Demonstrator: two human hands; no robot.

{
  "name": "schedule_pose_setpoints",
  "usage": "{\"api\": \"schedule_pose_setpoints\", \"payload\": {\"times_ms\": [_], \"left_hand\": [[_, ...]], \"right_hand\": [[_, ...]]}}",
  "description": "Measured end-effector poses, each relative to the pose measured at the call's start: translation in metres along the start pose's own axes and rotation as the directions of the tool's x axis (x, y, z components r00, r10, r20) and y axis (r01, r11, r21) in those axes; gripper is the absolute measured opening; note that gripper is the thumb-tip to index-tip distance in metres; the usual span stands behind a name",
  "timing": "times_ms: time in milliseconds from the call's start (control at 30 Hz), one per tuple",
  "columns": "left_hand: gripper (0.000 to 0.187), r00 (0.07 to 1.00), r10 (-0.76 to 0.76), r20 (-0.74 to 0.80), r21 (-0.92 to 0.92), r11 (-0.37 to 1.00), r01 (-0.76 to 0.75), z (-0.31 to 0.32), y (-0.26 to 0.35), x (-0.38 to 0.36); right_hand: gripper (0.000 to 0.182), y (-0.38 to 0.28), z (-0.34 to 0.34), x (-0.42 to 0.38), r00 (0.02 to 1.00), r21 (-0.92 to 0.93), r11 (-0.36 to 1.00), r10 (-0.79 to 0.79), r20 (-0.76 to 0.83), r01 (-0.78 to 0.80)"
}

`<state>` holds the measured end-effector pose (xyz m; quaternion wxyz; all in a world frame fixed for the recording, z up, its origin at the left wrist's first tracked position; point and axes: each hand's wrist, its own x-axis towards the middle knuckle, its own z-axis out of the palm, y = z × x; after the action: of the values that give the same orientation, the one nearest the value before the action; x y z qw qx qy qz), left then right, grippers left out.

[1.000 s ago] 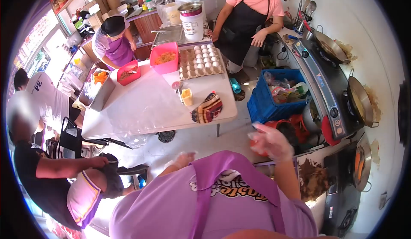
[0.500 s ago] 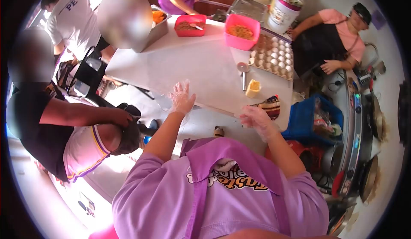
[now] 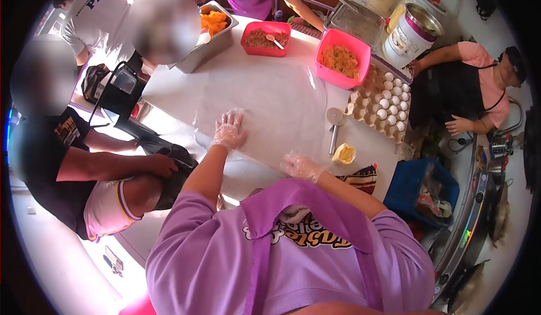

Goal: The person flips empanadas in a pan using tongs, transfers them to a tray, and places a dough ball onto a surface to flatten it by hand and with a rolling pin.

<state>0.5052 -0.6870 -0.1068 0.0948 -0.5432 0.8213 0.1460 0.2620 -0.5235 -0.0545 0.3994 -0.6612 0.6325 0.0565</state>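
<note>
My left hand (image 3: 230,130), in a clear plastic glove, lies flat with fingers spread near the front edge of the white table (image 3: 169,92). Beneath it, what looks like a thin clear plastic sheet (image 3: 262,95) covers the tabletop. My right hand (image 3: 303,166), gloved too, rests at the front edge with its fingers stretched out and nothing visible in them. To its right are a pizza cutter (image 3: 335,130), a yellow block that looks like butter (image 3: 345,154) in a pale wrapper, and a patterned cloth (image 3: 360,178).
Pink tubs of minced filling (image 3: 265,38) and shredded food (image 3: 341,59) stand at the back, beside an egg tray (image 3: 381,99) and a large can (image 3: 413,34). A metal pan (image 3: 205,47) is at back left. A blue crate (image 3: 422,191) stands right. Several people surround the table.
Both hands have come down onto the table area; the right hand has moved left, away from the patterned cloth. The view has shifted, and the plastic sheet shows more clearly.
</note>
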Motion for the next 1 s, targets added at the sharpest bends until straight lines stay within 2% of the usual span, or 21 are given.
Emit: {"api": "schedule_pose_setpoints", "payload": {"times_ms": [33,67,100,133,167,233,267,300,333,400,433,500,533,567,600,667,733,800,867,933,1000], "left_hand": [[0.076,1.000,0.027,0.011,0.001,1.000,-0.027,-0.003,-0.006,0.006],[0.076,0.998,0.054,0.025,0.003,0.999,-0.054,-0.005,-0.010,0.011],[0.076,0.998,0.055,0.031,0.004,0.998,-0.055,-0.006,-0.013,0.016],[0.076,0.995,0.083,0.045,-0.005,0.997,-0.083,-0.006,-0.016,0.021],[0.076,0.992,0.109,0.055,-0.013,0.994,-0.109,-0.010,-0.020,0.027],[0.075,0.991,0.120,0.062,-0.035,0.992,-0.118,-0.014,-0.024,0.036],[0.074,0.988,0.136,0.073,-0.061,0.989,-0.132,-0.015,-0.025,0.039],[0.073,0.984,0.177,-0.015,-0.122,0.977,-0.177,-0.010,-0.031,0.045],[0.073,0.984,0.180,-0.009,-0.114,0.977,-0.179,-0.003,-0.035,0.050],[0.069,0.983,0.114,-0.142,-0.479,0.861,-0.170,0.001,-0.043,0.063],[0.069,0.982,0.124,-0.144,-0.474,0.862,-0.178,-0.003,-0.047,0.071],[0.062,0.989,0.071,-0.131,-0.580,0.803,-0.134,-0.018,-0.048,0.072],[0.062,0.989,0.074,-0.128,-0.582,0.802,-0.135,-0.028,-0.047,0.071],[0.055,0.941,0.074,-0.331,-0.582,0.769,-0.265,-0.050,-0.043,0.068],[0.050,0.850,0.063,-0.522,-0.552,0.735,-0.394,-0.073,-0.040,0.066],[0.041,0.637,0.075,-0.768,-0.463,0.622,-0.631,-0.116,-0.037,0.077],[0.038,0.521,0.111,-0.847,-0.361,0.600,-0.714,-0.171,-0.040,0.090],[0.039,0.454,0.149,-0.878,-0.265,0.639,-0.722,-0.204,-0.054,0.123],[0.046,0.394,0.164,-0.904,-0.151,0.739,-0.656,-0.236,-0.063,0.161],[0.056,0.535,0.070,-0.842,-0.285,0.784,-0.551,-0.246,-0.075,0.204],[0.074,0.608,0.034,-0.793,-0.286,0.861,-0.421,-0.249,-0.088,0.249]], "right_hand": [[0.053,0.000,-0.010,0.009,0.992,0.209,0.978,-0.020,0.123,-0.006],[0.053,0.003,-0.009,0.017,0.992,0.212,0.977,-0.019,0.126,-0.008],[0.050,0.009,-0.005,0.028,0.992,0.196,0.976,-0.073,-0.101,0.092],[0.048,0.014,0.000,0.038,0.938,0.158,0.970,-0.126,-0.322,0.185],[0.048,0.015,-0.002,0.048,0.938,0.160,0.969,-0.128,-0.322,0.187],[0.049,0.014,-0.006,0.070,0.816,-0.006,0.980,-0.167,-0.554,0.197],[0.049,0.016,-0.001,0.080,0.816,-0.002,0.980,-0.168,-0.553,0.200],[0.051,0.021,0.006,0.088,0.761,-0.110,0.984,-0.176,-0.624,0.137],[0.053,0.024,0.014,0.095,0.699,-0.207,0.976,-0.189,-0.689,0.060],[0.053,0.026,0.025,0.100,0.733,-0.179,0.984,-0.132,-0.668,0.015],[0.054,0.029,0.028,0.102,0.769,-0.166,0.986,-0.084,-0.634,-0.029],[0.054,0.030,0.028,0.102,0.776,-0.166,0.985,-0.077,-0.626,-0.036],[0.053,0.029,0.028,0.101,0.782,-0.169,0.985,-0.075,-0.619,-0.039],[0.053,0.029,0.028,0.101,0.781,-0.169,0.985,-0.072,-0.620,-0.043],[0.053,0.027,0.026,0.100,0.783,-0.167,0.985,-0.073,-0.618,-0.040],[0.052,0.025,0.023,0.099,0.785,-0.165,0.985,-0.068,-0.616,-0.043],[0.051,0.022,0.021,0.098,0.755,-0.181,0.983,-0.091,-0.649,-0.037],[0.051,0.020,0.020,0.098,0.750,-0.194,0.980,-0.093,-0.655,-0.048],[0.050,0.020,0.019,0.096,0.736,-0.198,0.977,-0.077,-0.673,-0.078],[0.049,0.020,0.018,0.094,0.766,-0.192,0.979,-0.073,-0.638,-0.067],[0.049,0.020,0.018,0.093,0.768,-0.181,0.980,-0.051,-0.639,-0.085]]}}
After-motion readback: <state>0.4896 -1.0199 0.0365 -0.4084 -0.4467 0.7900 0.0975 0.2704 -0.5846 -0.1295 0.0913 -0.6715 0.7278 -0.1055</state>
